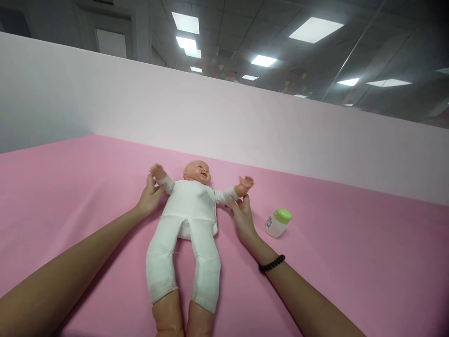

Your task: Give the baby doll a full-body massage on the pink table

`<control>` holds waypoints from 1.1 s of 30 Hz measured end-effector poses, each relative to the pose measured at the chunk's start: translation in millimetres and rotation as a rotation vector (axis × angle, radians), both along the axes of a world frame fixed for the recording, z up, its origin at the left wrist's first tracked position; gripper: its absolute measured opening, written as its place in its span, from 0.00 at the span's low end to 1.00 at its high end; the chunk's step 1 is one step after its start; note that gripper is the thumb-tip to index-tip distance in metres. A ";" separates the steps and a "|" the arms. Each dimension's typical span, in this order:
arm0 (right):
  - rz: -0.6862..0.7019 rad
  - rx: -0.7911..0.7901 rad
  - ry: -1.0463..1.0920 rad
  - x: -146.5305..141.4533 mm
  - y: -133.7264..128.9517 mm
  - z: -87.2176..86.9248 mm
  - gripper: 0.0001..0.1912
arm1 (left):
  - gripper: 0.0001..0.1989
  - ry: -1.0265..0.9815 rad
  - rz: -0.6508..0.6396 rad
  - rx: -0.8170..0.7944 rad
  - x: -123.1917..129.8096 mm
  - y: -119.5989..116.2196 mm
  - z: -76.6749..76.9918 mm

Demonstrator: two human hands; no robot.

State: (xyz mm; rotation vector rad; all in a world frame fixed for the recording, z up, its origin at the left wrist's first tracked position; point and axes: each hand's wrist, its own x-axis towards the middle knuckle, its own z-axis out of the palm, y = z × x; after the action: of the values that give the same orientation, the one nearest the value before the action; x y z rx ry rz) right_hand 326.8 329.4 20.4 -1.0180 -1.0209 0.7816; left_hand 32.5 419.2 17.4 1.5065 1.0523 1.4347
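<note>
A baby doll (191,199) with a white cloth body lies on its back on the pink sheet (333,262), its head at the far end and its legs toward me. Its bare plastic head is turned to the right, and both its arms are spread outward and raised. My left hand (150,197) grips the doll's arm on the left side near the wrist. On the other side, my right hand (241,215) has thumb and fingers around the opposite forearm, just below the plastic hand. A black coiled band circles my right wrist.
A small translucent bottle (277,224) with a green cap stands slightly tilted to the right of my right hand. Behind the doll, a white padded wall (224,117) runs across the back. Ceiling lights show above it.
</note>
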 end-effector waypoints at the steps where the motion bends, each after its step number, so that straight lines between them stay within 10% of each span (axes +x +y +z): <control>1: -0.049 -0.056 0.130 4.1 2.6 -0.1 0.29 | 0.23 -0.138 0.058 -0.089 -0.8 2.6 1.6; 6: -0.180 -0.264 0.530 23.7 12.0 -2.1 0.20 | 0.08 -0.458 0.131 -0.333 -8.3 12.7 8.7; 10: -0.172 -0.185 0.433 21.5 9.0 0.6 0.33 | 0.19 -0.472 0.183 -0.325 -7.5 11.7 7.7; 13: -0.195 -0.101 0.196 13.7 2.7 3.1 0.41 | 0.30 -0.304 0.227 -0.149 -5.4 5.5 4.4; 19: 0.124 0.303 -0.779 5.4 -8.1 -1.5 0.24 | 0.17 0.644 -0.192 0.438 -8.5 -11.8 8.9; 23: 0.154 0.355 -1.127 6.1 -9.3 -7.3 0.25 | 0.21 0.866 -0.201 0.546 -13.5 -11.5 9.1; 27: 0.114 0.321 -0.921 1.3 -9.5 -4.9 0.27 | 0.19 0.787 -0.098 0.516 -11.0 -9.0 2.1; 33: -0.138 -0.006 0.065 4.8 -1.5 5.8 0.35 | 0.25 -0.041 0.144 0.042 -5.7 -1.8 7.3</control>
State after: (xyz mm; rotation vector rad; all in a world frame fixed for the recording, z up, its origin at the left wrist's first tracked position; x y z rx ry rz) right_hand 331.6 327.9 26.2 -1.0505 -0.8835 0.7001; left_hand 26.8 417.4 24.7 1.4493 1.1312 1.5889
